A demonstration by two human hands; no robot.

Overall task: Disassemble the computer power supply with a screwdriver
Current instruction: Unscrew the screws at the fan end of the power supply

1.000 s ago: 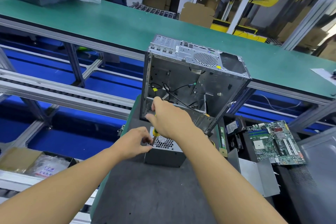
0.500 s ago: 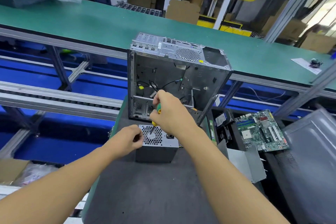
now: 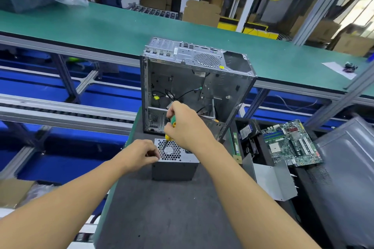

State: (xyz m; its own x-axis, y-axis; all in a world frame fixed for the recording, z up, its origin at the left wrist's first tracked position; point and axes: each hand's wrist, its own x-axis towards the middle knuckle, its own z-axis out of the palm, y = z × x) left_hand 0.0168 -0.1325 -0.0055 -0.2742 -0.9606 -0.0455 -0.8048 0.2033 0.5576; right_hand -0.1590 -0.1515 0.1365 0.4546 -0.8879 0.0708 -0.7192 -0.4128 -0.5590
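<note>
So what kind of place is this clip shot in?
Most likely an electronics teardown or recycling line in a factory: a long green conveyor belt, a stripped computer case, a loose motherboard beside it.

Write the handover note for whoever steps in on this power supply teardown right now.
Right hand: grips the screwdriver, tip down on the grille face of the power supply.
Left hand: fingers curled on the power supply's top left edge, steadying it.
Position: power supply sits on the dark mat, in front of the upright, open computer case.
Done: unit is out of the case.
Left: housing is still closed; take out its screws and open it. How many screws are already out cannot be told.
</note>
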